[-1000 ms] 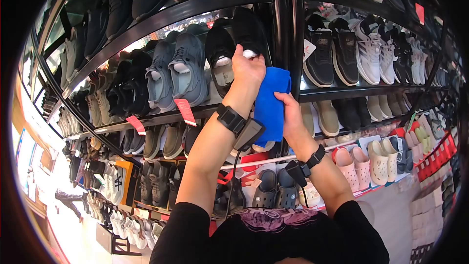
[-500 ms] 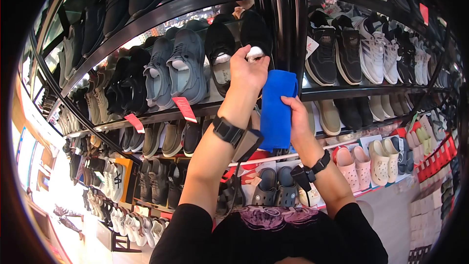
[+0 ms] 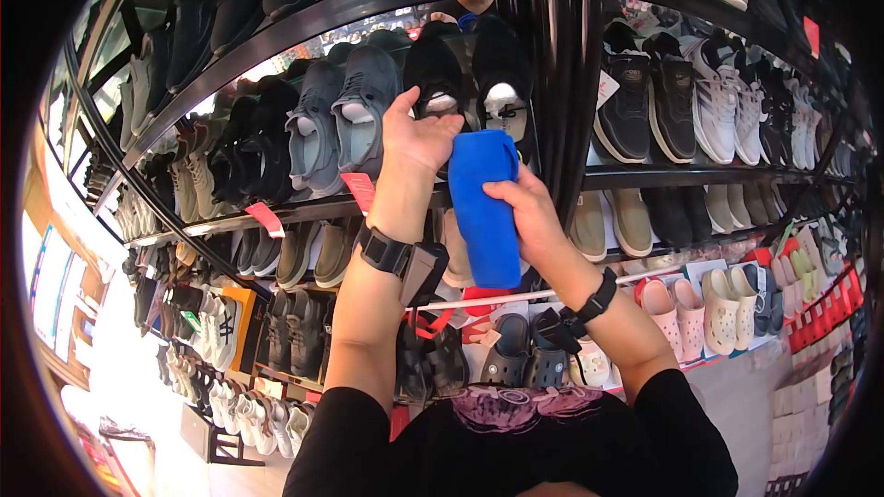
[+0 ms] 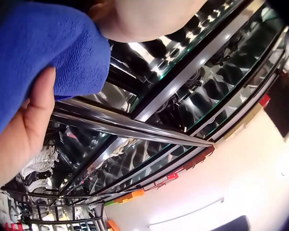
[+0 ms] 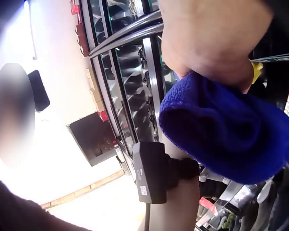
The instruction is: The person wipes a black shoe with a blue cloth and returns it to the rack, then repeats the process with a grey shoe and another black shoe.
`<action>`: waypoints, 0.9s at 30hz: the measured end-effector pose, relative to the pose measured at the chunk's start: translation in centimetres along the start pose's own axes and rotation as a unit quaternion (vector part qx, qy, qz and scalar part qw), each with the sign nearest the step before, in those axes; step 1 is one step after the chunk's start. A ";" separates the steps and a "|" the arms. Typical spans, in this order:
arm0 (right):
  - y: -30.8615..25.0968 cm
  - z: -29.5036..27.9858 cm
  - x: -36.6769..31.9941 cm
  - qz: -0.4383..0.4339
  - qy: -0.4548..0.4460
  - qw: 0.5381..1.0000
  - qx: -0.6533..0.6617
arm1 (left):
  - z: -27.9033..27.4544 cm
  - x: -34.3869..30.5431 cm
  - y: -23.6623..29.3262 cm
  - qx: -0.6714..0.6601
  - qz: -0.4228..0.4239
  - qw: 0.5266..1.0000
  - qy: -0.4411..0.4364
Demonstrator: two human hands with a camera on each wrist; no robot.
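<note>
A folded blue cloth [image 3: 485, 212] hangs upright from my right hand [image 3: 534, 221], which grips it with the thumb laid across its front. In the right wrist view the folded lower end of the cloth [image 5: 216, 134] faces the camera below the right hand [image 5: 212, 43]. My left hand [image 3: 419, 133] is just left of the cloth's top, palm turned up, fingers partly hidden and nothing visible in the palm. Behind the left hand are black shoes [image 3: 433, 69] with white stuffing on the shelf. The left wrist view has the cloth [image 4: 82, 57] and the right thumb at its left side.
Grey shoes [image 3: 359, 120] stand to the left on the same shelf, with red tags [image 3: 359, 191] at its edge. A black upright post [image 3: 566, 83] divides the rack. Black sneakers [image 3: 626, 101] are to its right. Clogs [image 3: 658, 308] line a lower ledge.
Both hands have moved left along the shelf, the right one carrying the cloth. My left hand went from the right black shoe to the left one. The view has shifted slightly.
</note>
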State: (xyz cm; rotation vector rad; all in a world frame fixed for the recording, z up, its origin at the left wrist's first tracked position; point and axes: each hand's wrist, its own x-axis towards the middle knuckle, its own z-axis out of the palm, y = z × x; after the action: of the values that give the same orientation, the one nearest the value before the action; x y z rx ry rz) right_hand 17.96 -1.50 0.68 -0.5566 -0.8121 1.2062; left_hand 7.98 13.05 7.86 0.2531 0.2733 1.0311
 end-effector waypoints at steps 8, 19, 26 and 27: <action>2.1 0.6 2.9 0.002 0.024 1.000 0.000 | -1.7 4.4 0.2 0.021 0.000 0.998 -0.057; 2.4 0.2 0.8 0.012 0.016 0.999 -0.033 | -2.2 1.1 -0.4 -0.005 0.063 0.998 -0.004; 1.8 -1.2 -4.5 0.074 0.024 0.997 -0.026 | -3.7 -7.7 0.8 -0.014 0.057 0.992 -0.107; 1.8 -1.6 -5.1 0.095 0.036 0.994 -0.026 | -4.1 -8.7 0.8 -0.016 0.059 0.993 -0.098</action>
State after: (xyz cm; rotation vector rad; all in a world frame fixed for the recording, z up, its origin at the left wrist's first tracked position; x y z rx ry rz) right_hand 17.41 -5.82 -2.92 -0.7290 -0.7428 1.3333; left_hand 1.72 6.20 5.23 0.3415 0.0647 1.1177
